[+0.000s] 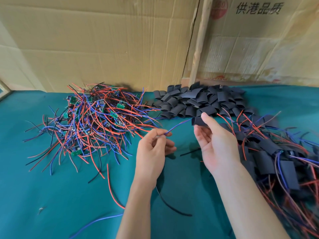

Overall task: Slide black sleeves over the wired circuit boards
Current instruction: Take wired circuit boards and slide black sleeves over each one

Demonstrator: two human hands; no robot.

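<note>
Head view, looking down over a teal cloth (51, 195) spread on the table; cardboard sheets (103, 40) propped along the back.

Left hand (153, 149) raised above the cloth, fingers curled, thumb and forefinger pinching a blue wire (179, 125) near its end; wire arcing up and to the right, straight into the mouth of a black sleeve (198, 121).

Right hand (214, 144) palm up, thumb on top of that sleeve and fingers beneath, gripping it just in front of the loose sleeve heap; board inside the sleeve not visible (hidden by the tube and the thumb, so cannot tell how far in).

Far left: tangled pile of wired circuit boards (93, 118), red, blue and black leads splaying out, small green boards showing among them.

Centre back: heap of empty black sleeves (198, 100), flattened tubes lying against the cardboard.

Right edge: pile of sleeved boards (279, 161), black tubes with red and blue leads trailing toward the near corner.

Near the wrists: a loose black wire (172, 207), a red wire (112, 188) and another blue wire (96, 223) lying on the cloth.
</note>
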